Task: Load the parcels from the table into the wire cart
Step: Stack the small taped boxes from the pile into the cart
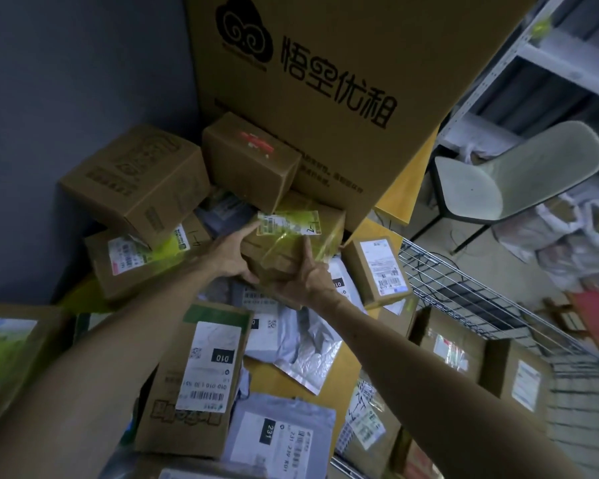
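Now gripping a tape-wrapped box (291,236) with both hands, out at arm's length over the heaped table (351,369). Left hand (234,252) clamped on its left end, fingers wrapped along the side, thumb tucked at the lower edge. Right hand (303,274) cupping the near right corner from below, thumb pressed up the front face. Still down in the pile, touching a smaller box (253,160) just beyond the fingertips, with a huge printed carton (325,81) looming farther out. Just right of the right hand, a labelled box (377,267), tilted. Directly beneath both wrists, grey mailer bags (291,340). Under the left forearm, a long box (201,375) with a white label. Off beyond the right forearm, the wire cart (464,292), with brown boxes (481,361) lying within its wire frame.
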